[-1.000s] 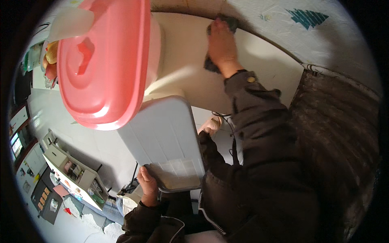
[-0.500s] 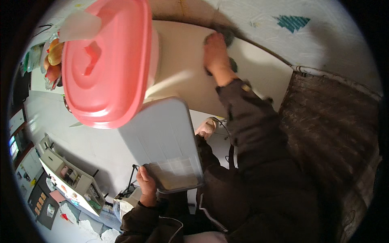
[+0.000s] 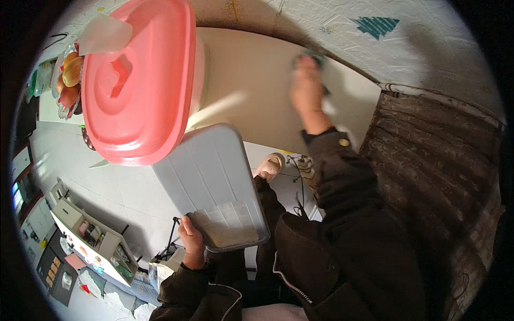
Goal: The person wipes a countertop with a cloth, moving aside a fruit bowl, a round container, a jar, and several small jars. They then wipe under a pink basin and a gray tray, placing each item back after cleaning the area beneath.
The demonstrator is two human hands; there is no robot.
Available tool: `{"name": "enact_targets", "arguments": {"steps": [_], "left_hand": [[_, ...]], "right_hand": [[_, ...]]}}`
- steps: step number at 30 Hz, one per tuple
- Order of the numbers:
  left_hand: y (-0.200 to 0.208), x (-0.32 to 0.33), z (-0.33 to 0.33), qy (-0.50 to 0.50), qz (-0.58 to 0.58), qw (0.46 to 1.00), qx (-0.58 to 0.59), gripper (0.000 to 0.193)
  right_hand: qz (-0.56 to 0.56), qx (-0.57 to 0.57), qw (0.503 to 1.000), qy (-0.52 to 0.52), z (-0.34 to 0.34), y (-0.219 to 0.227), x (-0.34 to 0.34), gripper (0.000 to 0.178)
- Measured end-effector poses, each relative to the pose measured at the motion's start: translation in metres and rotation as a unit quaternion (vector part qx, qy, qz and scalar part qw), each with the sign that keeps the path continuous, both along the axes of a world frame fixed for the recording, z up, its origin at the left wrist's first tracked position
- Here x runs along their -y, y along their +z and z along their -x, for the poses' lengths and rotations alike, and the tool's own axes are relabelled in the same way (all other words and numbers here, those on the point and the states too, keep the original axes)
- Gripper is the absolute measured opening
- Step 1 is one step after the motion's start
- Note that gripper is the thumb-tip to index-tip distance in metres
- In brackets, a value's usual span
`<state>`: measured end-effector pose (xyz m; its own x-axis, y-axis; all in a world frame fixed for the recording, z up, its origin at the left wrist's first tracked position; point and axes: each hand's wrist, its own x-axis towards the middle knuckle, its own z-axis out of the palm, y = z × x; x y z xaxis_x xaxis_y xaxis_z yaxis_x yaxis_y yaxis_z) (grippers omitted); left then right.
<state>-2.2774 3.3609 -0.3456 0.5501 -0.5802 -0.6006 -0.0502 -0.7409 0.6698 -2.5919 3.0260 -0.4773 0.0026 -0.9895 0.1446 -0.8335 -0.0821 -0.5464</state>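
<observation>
My left hand point(image 3: 193, 242) is closed on the near corner of a grey, ribbed plastic lid point(image 3: 206, 166), which tilts beside the table, its far end next to a tub. My right hand point(image 3: 309, 93) reaches over the far right part of a cream tabletop point(image 3: 246, 69). Under its fingers is a dark green cloth point(image 3: 317, 58), mostly covered and smeared by motion. The large tub with a pink lid point(image 3: 144, 80) stands on the table's left part. A translucent plastic piece point(image 3: 107, 35) lies on that lid.
Onions or similar produce point(image 3: 72, 75) lie left of the tub. A wall with a green tree-shaped mark point(image 3: 376, 27) runs behind the table. Brown, ribbed fabric point(image 3: 423, 155) hangs at the right. On the floor below are a pink shoe point(image 3: 269, 167) and a white shelf unit point(image 3: 91, 235).
My right hand has moved right along the tabletop with the cloth. The left hand keeps its hold on the grey lid, which has barely shifted.
</observation>
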Motion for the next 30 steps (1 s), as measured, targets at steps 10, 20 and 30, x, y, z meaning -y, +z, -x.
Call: {"name": "enact_targets", "arguments": {"steps": [10,20,30], "left_hand": [[0.003,0.008,-0.002,0.022,0.007,0.999,-0.044,0.05],[-0.006,0.002,-0.014,-0.02,0.005,0.999,-0.027,0.048],[-0.017,-0.006,-0.024,-0.026,0.026,0.999,-0.034,0.051]], "right_hand": [[-0.05,-0.212,0.973,-0.077,0.119,-0.028,-0.034,0.042],[0.008,-0.047,0.996,0.081,-0.095,0.003,-0.112,0.042],[-0.041,-0.119,0.992,0.026,0.04,-0.018,-0.158,0.042]]}}
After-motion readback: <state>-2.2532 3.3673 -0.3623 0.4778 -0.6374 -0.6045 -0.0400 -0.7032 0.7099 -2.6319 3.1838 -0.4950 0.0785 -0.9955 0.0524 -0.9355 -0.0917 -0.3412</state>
